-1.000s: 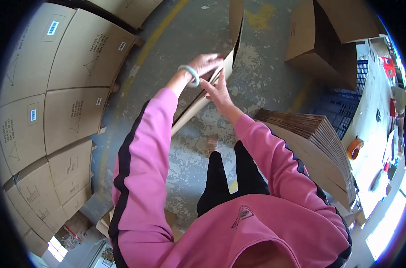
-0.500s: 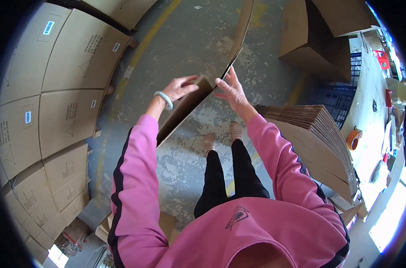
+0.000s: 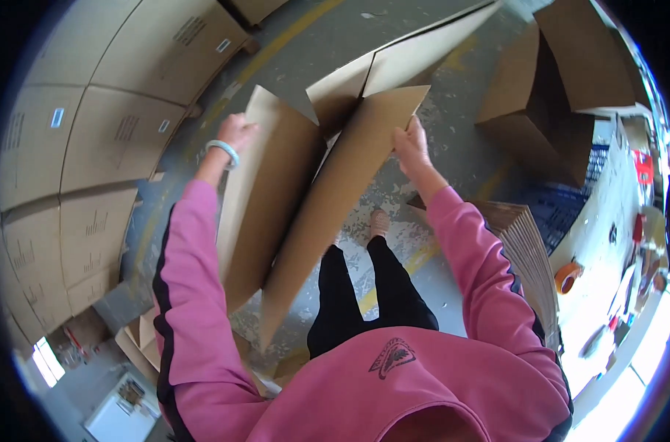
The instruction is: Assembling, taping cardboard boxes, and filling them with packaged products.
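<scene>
A large flat brown cardboard box (image 3: 305,191) is spread open in front of me, its panels angled apart over the concrete floor. My left hand (image 3: 237,132), with a pale bracelet on the wrist, grips the top edge of the left panel. My right hand (image 3: 411,145) grips the edge of the right panel. Both arms wear pink sleeves. Long flaps reach up toward the top of the view.
Stacked closed cartons (image 3: 92,125) form a wall on my left. A pile of flat cardboard sheets (image 3: 530,250) lies at my right, with an orange tape roll (image 3: 568,278) beside it. An open brown box (image 3: 548,96) stands at the upper right. A yellow line (image 3: 394,272) marks the floor.
The folded box, held narrow between both hands before, has been pulled apart. My left hand moved left and my right hand right, so the panels now stand wide.
</scene>
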The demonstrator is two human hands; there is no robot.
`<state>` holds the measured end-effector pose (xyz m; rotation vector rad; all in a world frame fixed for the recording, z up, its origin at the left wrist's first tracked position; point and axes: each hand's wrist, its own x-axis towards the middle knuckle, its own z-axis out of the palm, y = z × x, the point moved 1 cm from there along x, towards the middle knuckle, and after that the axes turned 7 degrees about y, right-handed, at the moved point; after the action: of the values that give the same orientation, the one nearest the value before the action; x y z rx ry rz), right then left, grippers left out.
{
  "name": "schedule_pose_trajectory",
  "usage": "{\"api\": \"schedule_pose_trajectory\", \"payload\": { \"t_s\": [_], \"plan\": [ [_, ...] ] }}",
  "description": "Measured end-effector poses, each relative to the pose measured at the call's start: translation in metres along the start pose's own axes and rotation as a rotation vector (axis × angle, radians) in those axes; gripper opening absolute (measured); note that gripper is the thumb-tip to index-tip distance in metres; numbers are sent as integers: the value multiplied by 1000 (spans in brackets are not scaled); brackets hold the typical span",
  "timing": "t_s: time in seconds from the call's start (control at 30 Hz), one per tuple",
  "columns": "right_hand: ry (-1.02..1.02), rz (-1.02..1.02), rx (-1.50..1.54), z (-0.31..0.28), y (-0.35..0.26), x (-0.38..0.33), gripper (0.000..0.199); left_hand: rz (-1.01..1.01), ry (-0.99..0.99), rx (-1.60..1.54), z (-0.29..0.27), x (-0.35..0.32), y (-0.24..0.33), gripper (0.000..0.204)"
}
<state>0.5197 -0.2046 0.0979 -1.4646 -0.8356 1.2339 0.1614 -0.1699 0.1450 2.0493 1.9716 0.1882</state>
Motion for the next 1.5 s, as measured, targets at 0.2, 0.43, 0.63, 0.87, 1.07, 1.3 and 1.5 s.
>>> {"api": "schedule_pose_trajectory", "payload": {
  "t_s": [0.2, 0.43, 0.63, 0.87, 1.07, 1.3, 1.5],
  "plan": [
    [-114, -158, -117, -7, -17, 54, 36, -508, 51, -698, -37, -55, -61, 26],
    [-189, -291, -253, -4, -42, 111, 31, -708, 260, -671, -58, -112, -77, 20],
    [-170, -416, -496, 20, -48, 123, 39, -591, 455, -542, -15, -132, -52, 14],
    [-83, -647, -993, -11, -62, 152, 43, -353, 525, -461, 54, -123, 242, 68],
    [-158, -503, -868, -33, -118, 186, 37, -503, 642, -426, 62, -101, 356, 56],
    [-436, -814, -958, 64, -134, 160, 49, -474, 726, -776, 24, -120, 262, 65],
    [-1087, -20, -370, 202, -82, 165, 56, -411, 643, -843, 15, -188, -6, 80]
  ]
}}
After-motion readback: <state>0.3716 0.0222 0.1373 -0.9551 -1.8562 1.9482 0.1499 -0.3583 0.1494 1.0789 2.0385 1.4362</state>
